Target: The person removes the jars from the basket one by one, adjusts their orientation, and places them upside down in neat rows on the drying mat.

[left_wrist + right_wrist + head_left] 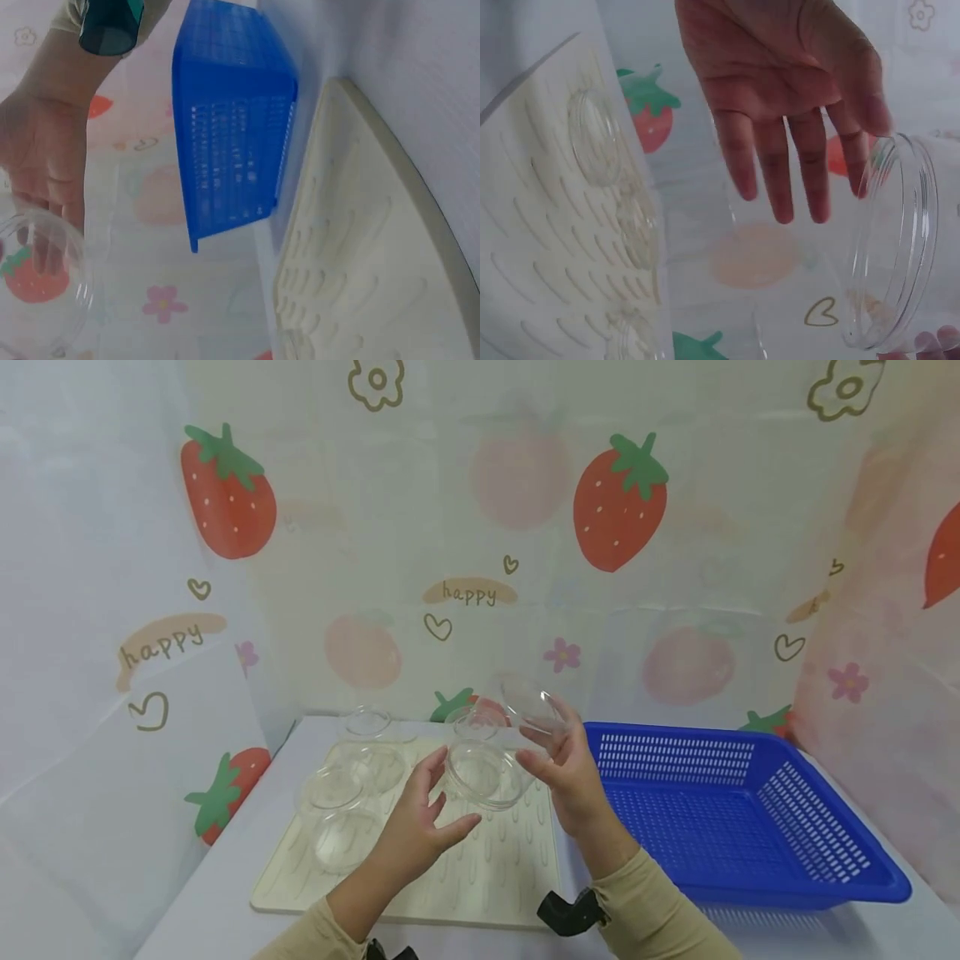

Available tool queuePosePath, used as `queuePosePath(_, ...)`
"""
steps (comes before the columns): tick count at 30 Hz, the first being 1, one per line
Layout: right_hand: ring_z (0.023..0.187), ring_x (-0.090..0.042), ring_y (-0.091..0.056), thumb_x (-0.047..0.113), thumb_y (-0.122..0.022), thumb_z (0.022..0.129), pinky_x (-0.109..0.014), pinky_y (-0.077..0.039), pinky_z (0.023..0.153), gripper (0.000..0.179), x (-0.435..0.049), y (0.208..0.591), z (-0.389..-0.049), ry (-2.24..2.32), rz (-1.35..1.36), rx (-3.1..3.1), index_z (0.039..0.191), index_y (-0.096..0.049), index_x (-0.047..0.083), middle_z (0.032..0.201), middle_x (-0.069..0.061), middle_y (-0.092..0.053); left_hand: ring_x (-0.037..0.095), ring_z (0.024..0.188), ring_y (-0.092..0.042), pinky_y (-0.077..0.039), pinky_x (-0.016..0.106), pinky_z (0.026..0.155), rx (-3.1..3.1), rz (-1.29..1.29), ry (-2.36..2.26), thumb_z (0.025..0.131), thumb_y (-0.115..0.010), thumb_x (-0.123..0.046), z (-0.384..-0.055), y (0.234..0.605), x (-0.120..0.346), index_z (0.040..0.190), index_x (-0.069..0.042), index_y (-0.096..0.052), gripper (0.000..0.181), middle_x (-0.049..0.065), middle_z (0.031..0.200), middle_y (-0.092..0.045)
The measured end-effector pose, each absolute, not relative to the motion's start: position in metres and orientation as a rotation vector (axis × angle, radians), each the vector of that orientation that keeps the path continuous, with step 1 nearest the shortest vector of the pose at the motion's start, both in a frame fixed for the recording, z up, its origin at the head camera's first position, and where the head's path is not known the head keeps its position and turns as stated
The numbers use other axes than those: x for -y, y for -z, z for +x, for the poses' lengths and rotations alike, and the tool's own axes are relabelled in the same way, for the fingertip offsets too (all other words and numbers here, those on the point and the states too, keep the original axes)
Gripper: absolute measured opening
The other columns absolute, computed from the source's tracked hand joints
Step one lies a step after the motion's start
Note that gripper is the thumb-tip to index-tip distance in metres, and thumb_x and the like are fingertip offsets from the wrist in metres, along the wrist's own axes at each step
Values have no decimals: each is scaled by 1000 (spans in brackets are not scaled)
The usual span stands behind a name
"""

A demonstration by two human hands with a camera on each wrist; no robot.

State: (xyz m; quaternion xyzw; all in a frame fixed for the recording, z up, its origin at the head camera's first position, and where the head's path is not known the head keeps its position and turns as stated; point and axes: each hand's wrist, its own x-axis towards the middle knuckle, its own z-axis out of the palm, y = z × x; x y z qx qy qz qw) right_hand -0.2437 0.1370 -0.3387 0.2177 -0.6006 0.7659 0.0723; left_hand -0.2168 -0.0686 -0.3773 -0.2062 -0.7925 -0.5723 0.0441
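Note:
My right hand (573,777) grips a clear plastic jar (486,777), tilted, between thumb and fingers. One round end is raised at the upper right, and a ridged rim faces lower left. In the right wrist view, the jar's rim (896,247) stands at the thumb tip of my left hand (772,90), whose fingers are straight and spread. The head view shows my left hand (420,822) beside the jar, over the cream ribbed mat (487,893). Several other clear jars, such as one at the left (341,839), stand on that mat.
A blue perforated basket (720,872) stands right of the mat on the white table (202,893). Behind hangs a cloth (465,510) printed with strawberries. More clear jars (596,139) show at the mat's far part in the right wrist view.

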Motion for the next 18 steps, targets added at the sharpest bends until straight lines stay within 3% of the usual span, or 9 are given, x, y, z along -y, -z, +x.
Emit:
queuePosePath(6,126,-38,-34,11,-76,73,-52,-34,98,93,-132,346,-241,-2260,605,1858,143,-15,13,134,-17,-37,26,136,-19,-24,49,105,2787,-686,1288,81,-66,-44,-211,391,86,147,-12,-10,92,9,149,-17)
queuePosePath(11,129,-34,-32,10,-76,73,-54,-28,101,94,-125,357,-240,-2230,547,1916,144,-16,15,138,-15,-36,31,136,-18,-25,49,105,2897,-795,944,83,-64,-42,-204,404,97,145,-3,-17,87,17,149,-15)
queuePosePath(18,129,-31,-32,11,-76,73,-53,-28,102,93,-118,378,-244,-2219,423,1996,144,-16,16,141,-15,-34,43,135,-13,-28,56,100,3064,-853,646,85,-61,-43,-198,422,107,146,-7,-17,84,22,150,-10)
